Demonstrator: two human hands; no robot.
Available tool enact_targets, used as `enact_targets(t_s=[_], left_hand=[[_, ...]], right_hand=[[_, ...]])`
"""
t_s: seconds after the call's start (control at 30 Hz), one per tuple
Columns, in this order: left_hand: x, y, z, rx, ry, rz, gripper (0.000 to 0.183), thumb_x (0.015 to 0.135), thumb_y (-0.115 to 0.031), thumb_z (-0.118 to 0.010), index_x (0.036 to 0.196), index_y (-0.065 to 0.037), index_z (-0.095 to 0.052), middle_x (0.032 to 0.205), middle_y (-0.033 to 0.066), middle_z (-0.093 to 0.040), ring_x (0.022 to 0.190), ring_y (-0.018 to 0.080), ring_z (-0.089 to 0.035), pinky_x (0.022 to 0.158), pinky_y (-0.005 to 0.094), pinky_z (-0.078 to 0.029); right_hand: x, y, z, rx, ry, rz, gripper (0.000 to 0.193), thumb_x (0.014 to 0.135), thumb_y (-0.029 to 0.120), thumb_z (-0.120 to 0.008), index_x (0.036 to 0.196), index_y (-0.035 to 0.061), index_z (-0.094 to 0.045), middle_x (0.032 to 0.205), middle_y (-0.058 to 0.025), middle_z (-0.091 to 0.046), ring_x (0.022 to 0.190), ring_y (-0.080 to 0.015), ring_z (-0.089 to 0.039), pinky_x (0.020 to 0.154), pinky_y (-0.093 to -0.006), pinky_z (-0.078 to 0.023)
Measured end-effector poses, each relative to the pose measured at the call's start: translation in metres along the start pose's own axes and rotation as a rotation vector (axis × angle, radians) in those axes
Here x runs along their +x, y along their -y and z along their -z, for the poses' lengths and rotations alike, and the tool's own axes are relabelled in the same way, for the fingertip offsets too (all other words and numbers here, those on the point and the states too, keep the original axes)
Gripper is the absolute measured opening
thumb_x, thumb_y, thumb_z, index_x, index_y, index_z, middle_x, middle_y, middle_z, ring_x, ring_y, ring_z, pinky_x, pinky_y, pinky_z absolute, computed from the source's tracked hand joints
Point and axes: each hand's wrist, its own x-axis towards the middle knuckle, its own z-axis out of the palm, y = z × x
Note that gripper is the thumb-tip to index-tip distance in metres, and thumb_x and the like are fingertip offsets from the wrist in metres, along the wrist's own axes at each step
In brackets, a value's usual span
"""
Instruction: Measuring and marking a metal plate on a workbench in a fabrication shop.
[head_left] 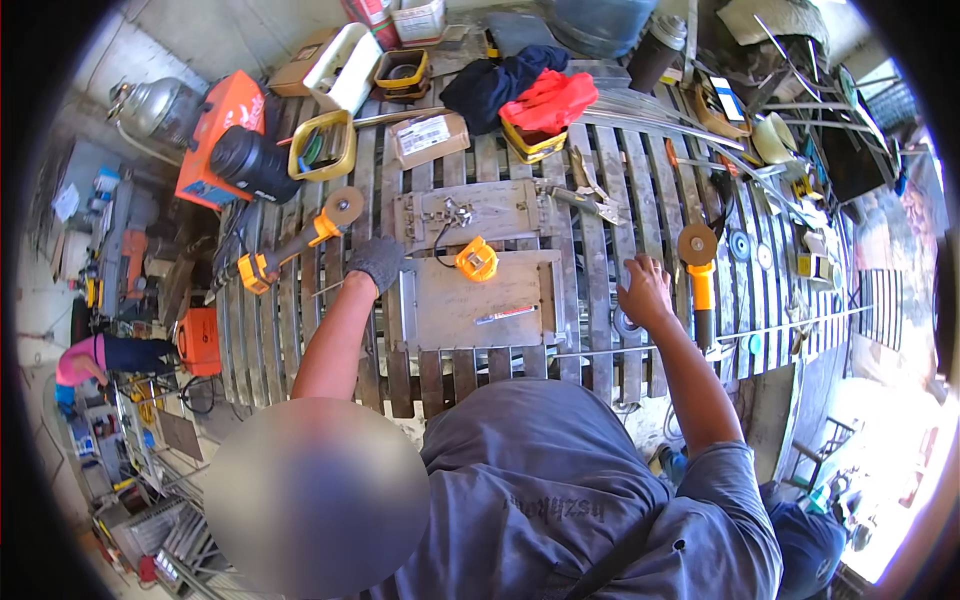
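My left hand (376, 263), in a grey knit glove, is closed at the left edge of a shallow metal panel (430, 315). A thin rod (327, 289) shows beside its wrist; what the fingers hold is hidden. Across the panel, my bare right hand (648, 291) rests over the slats, fingers apart, above a grey disc (626, 322). On the panel are a yellow tape measure (477, 260) and a marker pen (505, 315). Behind it lies a metal plate (510, 205) bearing small metal fittings (452, 212).
Angle grinders lie left (290, 245) and right (703, 285) on the slatted table (400, 385). Pliers (590, 198) lie behind my right hand. Yellow bins (323, 145), a cardboard box (430, 138), cloths (548, 98) and metal bars (640, 118) line the back. Another person (85, 360) is far left.
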Motion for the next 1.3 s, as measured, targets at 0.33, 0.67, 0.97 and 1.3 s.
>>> enact_targets(t_s=[0.33, 0.67, 0.97, 1.3], left_hand=[[0.022, 0.017, -0.013, 0.051, 0.002, -0.106, 0.038, 0.089, -0.042, -0.066, 0.099, -0.007, -0.077, 0.103, 0.0172, -0.074, 0.096, 0.0367, -0.072, 0.08, 0.0494, -0.058], [0.013, 0.018, -0.03, -0.088, -0.19, -0.085, 0.045, 0.085, -0.051, -0.07, 0.096, -0.009, -0.077, 0.098, 0.0216, -0.071, 0.096, 0.0404, -0.068, 0.084, 0.051, -0.054], [-0.005, 0.042, -0.082, -0.172, -0.39, -0.12, 0.029, 0.093, -0.03, -0.063, 0.094, -0.002, -0.07, 0.101, 0.0248, -0.067, 0.103, 0.0452, -0.061, 0.085, 0.0531, -0.05], [-0.085, -0.054, 0.018, -0.126, -0.312, 0.193, 0.033, 0.097, -0.022, -0.059, 0.124, -0.004, -0.058, 0.125, 0.0224, -0.062, 0.11, 0.0432, -0.062, 0.094, 0.0526, -0.05]], right_hand=[[-0.022, -0.01, -0.003, 0.045, 0.023, -0.121, 0.051, 0.084, 0.022, -0.075, 0.13, 0.0066, -0.062, 0.144, -0.016, -0.051, 0.139, -0.036, -0.042, 0.113, -0.0528, -0.033], [-0.047, 0.011, 0.001, 0.006, 0.006, -0.096, 0.049, 0.085, 0.026, -0.073, 0.129, 0.0069, -0.062, 0.141, -0.0175, -0.053, 0.133, -0.0383, -0.048, 0.11, -0.0552, -0.037], [-0.06, 0.066, 0.011, 0.178, 0.02, 0.096, 0.026, 0.077, 0.011, -0.062, 0.1, 0.0017, -0.07, 0.113, -0.0191, -0.064, 0.115, -0.0354, -0.06, 0.099, -0.0481, -0.047], [-0.094, 0.093, 0.023, 0.276, 0.064, 0.072, 0.026, 0.078, 0.012, -0.063, 0.1, 0.0018, -0.072, 0.113, -0.0196, -0.065, 0.117, -0.0363, -0.06, 0.098, -0.0474, -0.049]])
